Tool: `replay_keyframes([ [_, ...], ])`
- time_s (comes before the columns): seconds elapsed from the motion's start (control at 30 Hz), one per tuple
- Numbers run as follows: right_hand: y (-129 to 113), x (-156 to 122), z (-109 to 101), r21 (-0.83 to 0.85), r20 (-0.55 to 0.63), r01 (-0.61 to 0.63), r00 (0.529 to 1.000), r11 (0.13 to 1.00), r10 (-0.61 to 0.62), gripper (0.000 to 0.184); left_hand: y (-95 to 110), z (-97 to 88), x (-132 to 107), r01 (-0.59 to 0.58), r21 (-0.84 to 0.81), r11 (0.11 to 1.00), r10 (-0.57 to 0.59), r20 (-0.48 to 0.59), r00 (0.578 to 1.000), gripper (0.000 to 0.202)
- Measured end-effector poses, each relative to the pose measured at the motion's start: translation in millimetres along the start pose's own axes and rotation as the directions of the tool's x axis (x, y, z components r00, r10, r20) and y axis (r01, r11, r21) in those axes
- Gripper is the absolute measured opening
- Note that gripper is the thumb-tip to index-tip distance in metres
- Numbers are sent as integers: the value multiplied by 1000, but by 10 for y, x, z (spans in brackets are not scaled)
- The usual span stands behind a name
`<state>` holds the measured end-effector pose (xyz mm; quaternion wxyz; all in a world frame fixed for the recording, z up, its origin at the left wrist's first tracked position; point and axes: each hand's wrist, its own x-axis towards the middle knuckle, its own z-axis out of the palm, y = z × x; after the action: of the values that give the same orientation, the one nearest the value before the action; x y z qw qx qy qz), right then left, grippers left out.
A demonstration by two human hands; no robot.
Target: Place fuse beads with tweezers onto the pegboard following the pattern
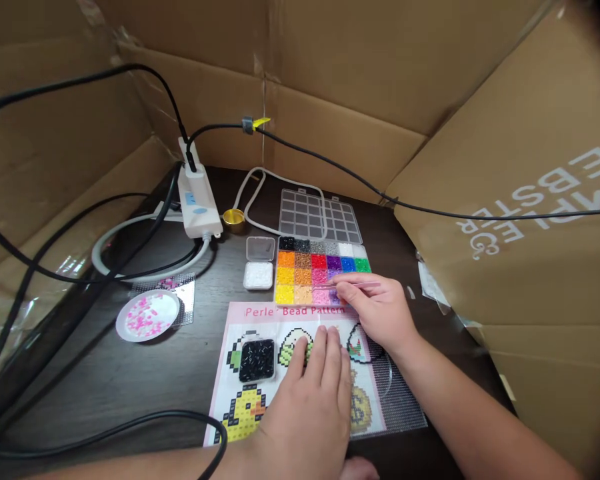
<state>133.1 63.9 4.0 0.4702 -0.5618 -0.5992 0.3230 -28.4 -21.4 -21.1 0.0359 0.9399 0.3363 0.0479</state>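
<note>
My left hand lies flat, fingers stretched, on a pink-edged bead pattern sheet and the clear pegboard over it. My right hand pinches thin tweezers, their tip over the pink and purple cells of an open bead organiser with many coloured compartments. A small square tray of black beads rests on the sheet, left of my left hand.
A white dish of pink beads sits at the left on a small pegboard. A small box of white beads stands beside the organiser. A white power strip, black cables and a gold cap lie behind. Cardboard walls surround the dark table.
</note>
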Motion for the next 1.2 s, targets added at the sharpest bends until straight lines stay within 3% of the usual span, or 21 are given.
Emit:
replay_keyframes([
  [0.4,31,-31,-13,17,21,-51,998,999,51,13,5,-39,-7,-5,14,1000,4,17,1000,110],
  [0.8,34,-52,-8,-31,33,-23,999,999,24,12,45,8,-29,-6,24,1000,6,-18,1000,112],
  [1.2,56,-47,-13,-23,20,-15,1000,1000,16,11,39,-53,-9,-7,-4,1000,7,19,1000,104],
])
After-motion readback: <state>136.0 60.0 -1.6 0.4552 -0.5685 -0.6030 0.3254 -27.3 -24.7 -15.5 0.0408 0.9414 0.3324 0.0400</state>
